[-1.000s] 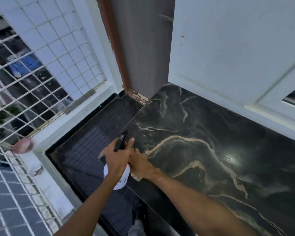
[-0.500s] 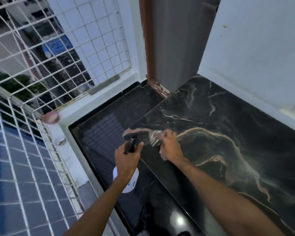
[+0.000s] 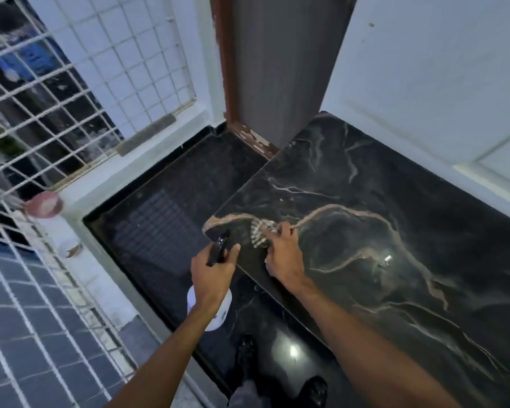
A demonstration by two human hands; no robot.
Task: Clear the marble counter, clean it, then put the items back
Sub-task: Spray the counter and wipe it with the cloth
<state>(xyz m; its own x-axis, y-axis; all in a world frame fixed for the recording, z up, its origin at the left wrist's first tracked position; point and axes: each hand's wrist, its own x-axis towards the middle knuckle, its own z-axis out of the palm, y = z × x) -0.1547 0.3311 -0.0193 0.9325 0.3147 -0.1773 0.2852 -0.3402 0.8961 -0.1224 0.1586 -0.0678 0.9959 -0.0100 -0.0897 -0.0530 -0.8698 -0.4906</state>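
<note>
Marble table [image 3: 395, 231] at right of frame, bare of items; one spray bottle [image 3: 211, 304] at centre, left hand [image 3: 214, 275] fingers clamped on its neck and trigger; one patterned cloth [image 3: 259, 235] at table's near-left corner, right hand [image 3: 283, 254] fingers pressed together on it. Judged risks: cloth slipping over the edge during wiping; accidental squeeze spraying the floor beyond. Count: two hands, one bottle, one cloth.
</note>
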